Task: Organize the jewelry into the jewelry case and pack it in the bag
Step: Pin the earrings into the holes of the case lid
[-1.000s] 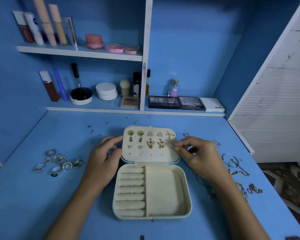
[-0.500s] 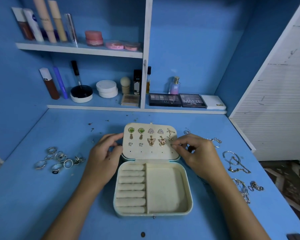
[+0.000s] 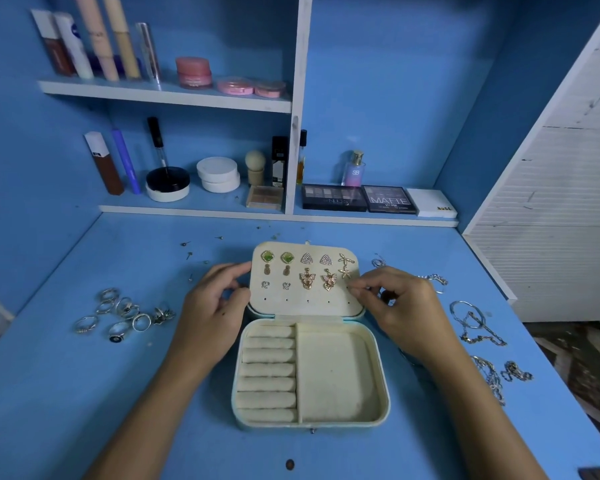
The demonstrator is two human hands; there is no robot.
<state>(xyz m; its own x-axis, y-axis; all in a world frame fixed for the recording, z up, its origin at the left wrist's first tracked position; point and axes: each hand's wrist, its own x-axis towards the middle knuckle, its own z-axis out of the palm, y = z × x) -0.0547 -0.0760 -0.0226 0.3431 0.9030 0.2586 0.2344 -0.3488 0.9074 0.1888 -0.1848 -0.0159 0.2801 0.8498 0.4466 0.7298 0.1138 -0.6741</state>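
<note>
A cream jewelry case (image 3: 340, 375) lies open on the blue table, with ring rolls on the left and a bare compartment on the right. Its raised lid (image 3: 305, 306) carries several earrings (image 3: 307, 278) pinned in rows. My left hand (image 3: 212, 306) grips the lid's left edge between thumb and fingers. My right hand (image 3: 395, 306) pinches the lid's right edge just below the starfish earring (image 3: 345, 271); whether anything small sits between the fingertips is hidden. Several silver rings (image 3: 125, 313) lie left of the case. Chains and bracelets (image 3: 478, 327) lie to its right.
Small studs and earring backs (image 3: 189, 252) are scattered on the table behind the case. Two shelves (image 3: 167, 95) at the back hold cosmetics, jars and palettes (image 3: 333, 197). A white slatted panel (image 3: 561, 216) stands at the right. No bag is in view.
My right fingertips have slid from the starfish earring down to the lid's right edge. My left hand stays on the lid's left side. The view has shifted slightly.
</note>
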